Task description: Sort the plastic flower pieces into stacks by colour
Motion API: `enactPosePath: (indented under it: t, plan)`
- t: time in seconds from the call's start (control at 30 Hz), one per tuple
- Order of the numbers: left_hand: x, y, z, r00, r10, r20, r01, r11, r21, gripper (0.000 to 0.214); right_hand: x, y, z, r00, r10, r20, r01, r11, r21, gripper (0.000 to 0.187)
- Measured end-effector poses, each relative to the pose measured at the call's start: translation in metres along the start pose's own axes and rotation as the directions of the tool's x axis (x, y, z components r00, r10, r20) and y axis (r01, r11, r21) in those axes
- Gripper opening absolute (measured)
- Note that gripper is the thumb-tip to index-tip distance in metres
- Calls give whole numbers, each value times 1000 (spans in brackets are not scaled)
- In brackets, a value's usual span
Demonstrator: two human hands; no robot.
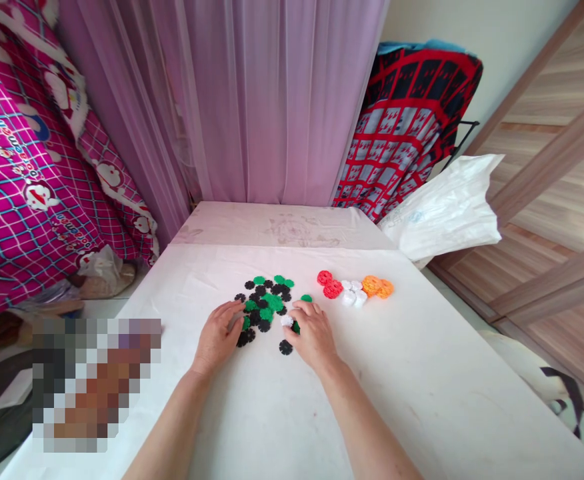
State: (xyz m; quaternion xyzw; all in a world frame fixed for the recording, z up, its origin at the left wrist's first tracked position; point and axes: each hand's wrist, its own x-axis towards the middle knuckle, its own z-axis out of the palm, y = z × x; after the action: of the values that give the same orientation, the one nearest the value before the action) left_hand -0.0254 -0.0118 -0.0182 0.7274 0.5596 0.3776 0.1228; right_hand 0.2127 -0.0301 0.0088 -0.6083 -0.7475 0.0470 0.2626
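A loose pile of black and green notched plastic discs (271, 303) lies between my hands on the white-covered table (272, 413). My left hand (219, 333) rests at the pile's left edge, fingers curved and thumb apart, touching the discs there without gripping any that I can see. My right hand (315, 333) is at the right edge, thumb and fingers closed on a white notched disc (287, 321). Green and black discs show partly under its fingers. One black disc (285, 347) lies alone just in front of the right thumb.
Right of the pile sit grouped red discs (329, 285), white discs (354, 293) and orange discs (377, 287). Beyond the table hangs a purple curtain (267, 100). A white bag (447, 207) stands at the right edge. A pixelated patch covers part of the left side.
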Motion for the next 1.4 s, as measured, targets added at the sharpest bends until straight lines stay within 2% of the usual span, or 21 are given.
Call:
enactPosePath:
  t: [0.1,0.17,0.2,0.3,0.4,0.57,0.93,1.17,1.4]
  plan:
    - [0,-1,-1,1000,9,1,-9,1000,11,34,3,16,-5,982,7,-190,4,998,55,18]
    - [1,-1,-2,1000,19,15,-19,1000,19,35,4,36,-16,949,102,-297,-91,995,51,21]
    - [1,-1,-3,1000,21,22,-21,1000,22,35,5,48,-23,926,181,-332,-178,983,39,22]
    - [1,-2,-3,999,19,26,-20,999,25,35,5,84,-44,848,413,-333,-435,900,8,24]
    - [2,-2,-3,999,28,16,-29,999,29,36,5,110,-60,821,490,-294,-529,846,-65,24]
    - [2,-5,-3,999,47,7,-47,998,45,38,13,124,-71,824,501,-263,-550,820,-160,21]
    - [2,-7,-3,999,54,6,-54,996,66,39,17,124,-72,825,525,-212,-565,784,-258,23]
    - [4,-3,-6,999,38,24,-40,997,67,41,9,124,-67,839,483,-251,-539,802,-258,26]
    - [3,-5,-5,999,41,12,-42,997,57,39,13,122,-62,841,449,-302,-523,817,-242,27]
